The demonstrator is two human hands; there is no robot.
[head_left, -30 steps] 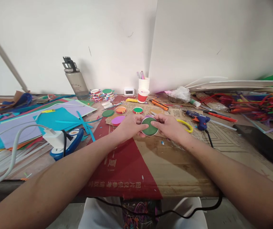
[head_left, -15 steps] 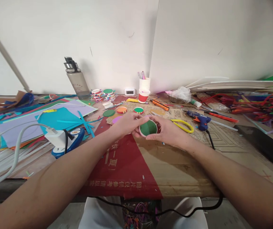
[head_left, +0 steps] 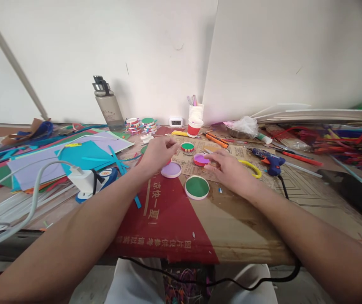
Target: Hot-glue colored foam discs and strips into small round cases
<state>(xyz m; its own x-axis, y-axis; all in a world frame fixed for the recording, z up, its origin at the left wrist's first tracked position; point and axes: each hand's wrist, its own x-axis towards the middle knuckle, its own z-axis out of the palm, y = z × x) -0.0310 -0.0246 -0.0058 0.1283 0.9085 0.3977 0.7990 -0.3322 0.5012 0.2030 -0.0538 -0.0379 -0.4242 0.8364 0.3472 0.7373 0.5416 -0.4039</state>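
A green paper disc with a pale rim [head_left: 197,187] lies flat on the cardboard-covered table [head_left: 247,228], free of both hands. My left hand [head_left: 157,152] hovers just behind a lilac disc [head_left: 171,169] with its fingers curled in; whether they hold anything is hidden. My right hand [head_left: 228,168] rests low on the table with its fingers stretched toward a magenta disc with a red rim [head_left: 201,159], the fingertips at its edge. A smaller green disc with a red rim [head_left: 187,147] sits beyond them.
Coloured paper sheets [head_left: 73,154] and a white charger [head_left: 84,180] fill the left. A water bottle [head_left: 108,105], stacked cups [head_left: 195,120] and a small clock [head_left: 176,122] stand by the wall. A blue glue gun [head_left: 269,161], yellow scissors [head_left: 252,168] and pipe cleaners [head_left: 342,141] lie right.
Both hands held the green disc up between them; now it lies on the table. The left hand has gone back toward the lilac disc, the right to the magenta one.
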